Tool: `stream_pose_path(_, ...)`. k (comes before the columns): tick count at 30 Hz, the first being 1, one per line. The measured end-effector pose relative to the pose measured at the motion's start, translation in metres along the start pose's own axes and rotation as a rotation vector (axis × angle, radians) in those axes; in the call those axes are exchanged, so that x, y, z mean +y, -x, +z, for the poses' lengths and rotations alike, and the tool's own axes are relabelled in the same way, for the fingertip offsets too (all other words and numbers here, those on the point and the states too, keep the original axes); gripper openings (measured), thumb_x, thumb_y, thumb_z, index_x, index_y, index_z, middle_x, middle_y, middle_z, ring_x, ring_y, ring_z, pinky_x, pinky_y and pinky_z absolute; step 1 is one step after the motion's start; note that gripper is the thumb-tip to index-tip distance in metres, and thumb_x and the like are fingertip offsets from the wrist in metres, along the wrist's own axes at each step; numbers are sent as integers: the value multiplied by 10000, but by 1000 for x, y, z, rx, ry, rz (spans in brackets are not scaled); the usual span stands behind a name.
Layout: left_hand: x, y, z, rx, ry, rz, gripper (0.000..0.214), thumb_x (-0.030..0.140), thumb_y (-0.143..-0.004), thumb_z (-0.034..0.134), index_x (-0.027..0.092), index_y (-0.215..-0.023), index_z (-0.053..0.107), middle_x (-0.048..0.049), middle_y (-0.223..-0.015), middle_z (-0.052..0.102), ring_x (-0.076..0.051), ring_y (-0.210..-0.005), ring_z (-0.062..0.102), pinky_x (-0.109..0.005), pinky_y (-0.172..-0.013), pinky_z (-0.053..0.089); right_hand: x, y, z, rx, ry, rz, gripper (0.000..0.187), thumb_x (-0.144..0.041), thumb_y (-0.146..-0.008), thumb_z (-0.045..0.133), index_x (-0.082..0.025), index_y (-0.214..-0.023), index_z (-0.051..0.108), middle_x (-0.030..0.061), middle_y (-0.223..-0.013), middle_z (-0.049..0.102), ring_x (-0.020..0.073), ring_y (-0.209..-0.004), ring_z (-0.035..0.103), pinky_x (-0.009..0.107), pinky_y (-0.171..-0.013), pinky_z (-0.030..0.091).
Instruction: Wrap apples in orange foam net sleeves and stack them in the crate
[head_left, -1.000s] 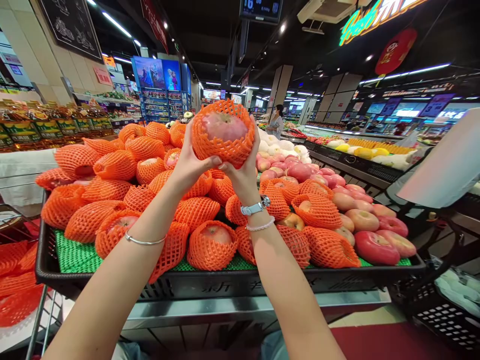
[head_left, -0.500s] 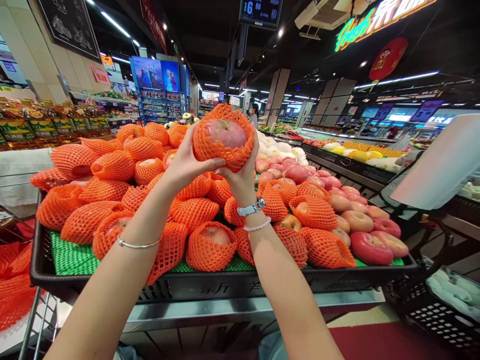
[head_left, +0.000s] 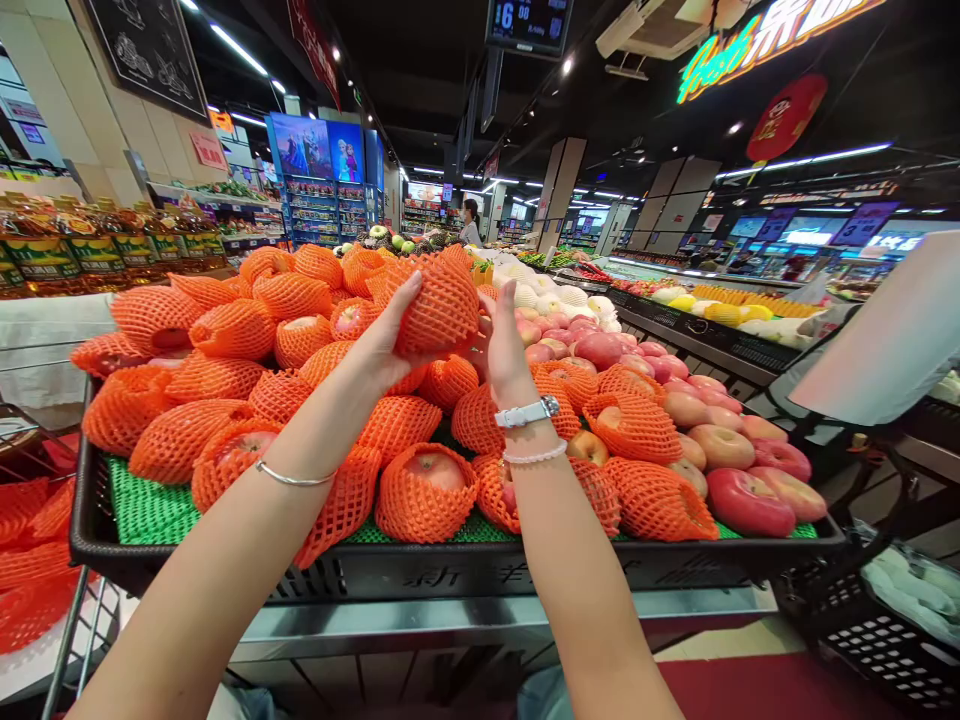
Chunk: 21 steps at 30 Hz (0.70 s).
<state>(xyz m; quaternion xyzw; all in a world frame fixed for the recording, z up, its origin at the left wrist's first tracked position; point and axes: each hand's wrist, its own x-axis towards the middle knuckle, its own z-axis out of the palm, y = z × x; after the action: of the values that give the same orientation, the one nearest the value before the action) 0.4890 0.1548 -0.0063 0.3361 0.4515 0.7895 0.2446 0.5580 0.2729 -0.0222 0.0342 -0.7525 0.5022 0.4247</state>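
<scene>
Many netted apples (head_left: pixel 431 490) beneath both hands (head_left: pixel 508 350)

I count my two hands (head_left: pixel 397 325), one silver bangle (head_left: pixel 296 481), one white-strapped watch (head_left: pixel 527 412) and one beaded bracelet (head_left: pixel 535 456). Besides one raised netted fruit (head_left: pixel 441 305), I make it roughly thirty netted ones (head_left: pixel 426 500) in one black tray (head_left: pixel 375 572), though overlap hides some. There's also one red lantern (head_left: pixel 787 117), one price screen (head_left: pixel 529 24), one chalkboard (head_left: pixel 150 50) and one other person (head_left: pixel 471 230).

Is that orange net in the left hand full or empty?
Full, it seems: the orange net bulges out round in the left hand. The fruit inside is hidden from this side.
</scene>
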Motion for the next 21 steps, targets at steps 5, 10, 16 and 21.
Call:
stream_pose_path(5, 0, 4, 1, -82, 130, -148, 626, 605, -787, 645, 246, -1286, 529, -140, -1172, 684, -345, -1226, 577, -543, -980, 520, 0, -2, -10, 336, 17, 2, 717, -716, -884, 218, -259, -1387, 444, 74, -1503, 434, 254, -1452, 350, 517, -1165, 334)
stream_pose_path(10, -6, 7, 8, -119, 171, -257, 673, 563, -792, 670, 232, -1348, 489, -145, -1145, 698, -329, -1153, 624, -534, -971, 520, 5, -2, 8, 325, -61, -22, 659, -681, -839, 374, -214, -1280, 519, 103, -1445, 503, 236, -1390, 436, 473, -1174, 335)
stream_pose_path(16, -7, 4, 4, -110, 266, -262, 662, 574, -814, 634, 272, -1379, 468, -100, -1131, 716, -294, -1087, 662, -498, -969, 516, 1, 13, 29, 350, 99, -126, 612, -623, -868, 412, -205, -1313, 458, 132, -1443, 495, 235, -1381, 434, 488, -1187, 301)
stream_pose_path(21, -8, 3, 4, -104, 262, -195, 650, 593, -807, 629, 259, -1348, 500, -102, -1144, 712, -298, -1110, 650, -488, -992, 504, -1, 17, 35, 432, 87, -144, 636, -634, -888, 350, -205, -1356, 380, 132, -1486, 419, 222, -1416, 375, 468, -1200, 278)
